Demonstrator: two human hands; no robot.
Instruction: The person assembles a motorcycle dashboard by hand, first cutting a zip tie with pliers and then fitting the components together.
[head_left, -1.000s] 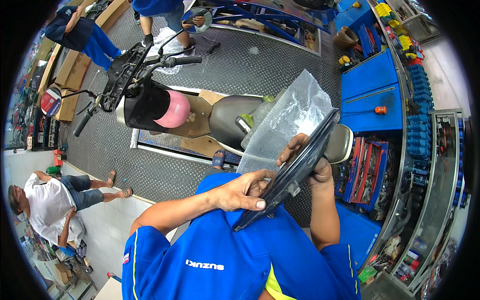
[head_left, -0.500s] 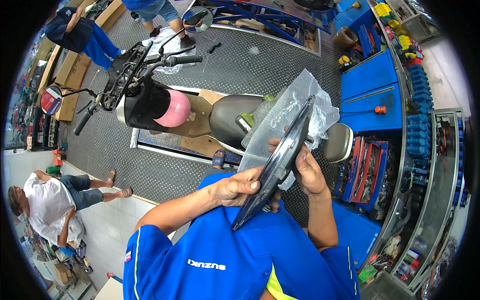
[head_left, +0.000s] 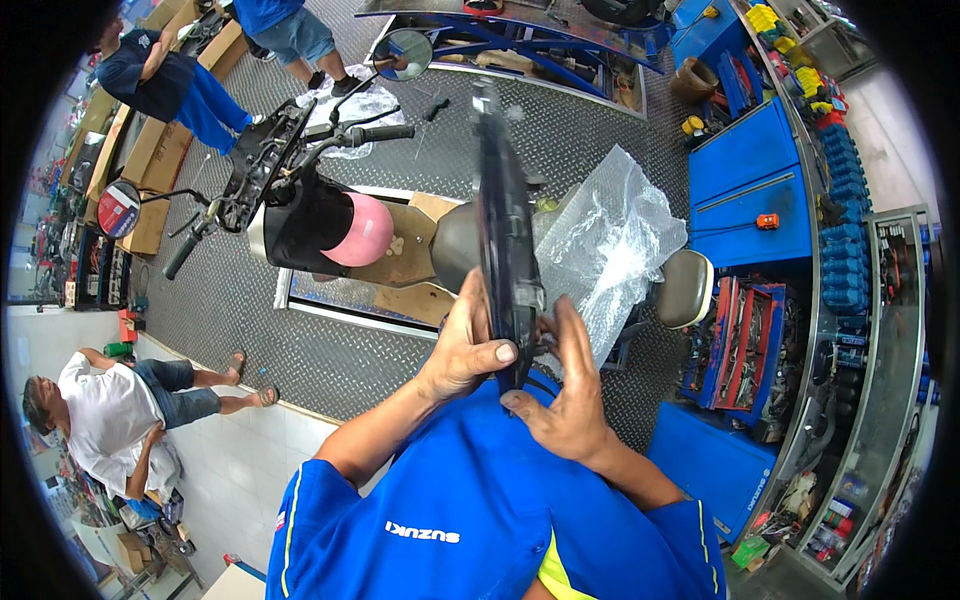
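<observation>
A long black part with a glossy face (head_left: 512, 250), perhaps a vehicle lamp or cover, stands nearly upright and edge-on in front of me, its top blurred. My left hand (head_left: 462, 350) grips its lower left side, thumb along the edge and fingers partly hidden behind it. At its lower right is my right hand (head_left: 570, 395), the thumb tip touching the bottom end and the fingers spread beside the ribbed back. Beyond the part is a scooter with its front stripped, its dark seat (head_left: 455, 245) partly covered by the part, and a pink helmet (head_left: 362, 230) near its footboard.
Clear bubble wrap (head_left: 610, 235) lies over the scooter's rear, near a padded backrest (head_left: 686, 288). Blue tool cabinets (head_left: 745, 190) and an open tool tray (head_left: 740, 345) line the right. A person in a white shirt (head_left: 110, 405) is at left; two others stand at upper left.
The black part has swung from a slant to nearly upright and moved up. My right hand has come down to its lower end, fingers spreading. My left hand still holds it.
</observation>
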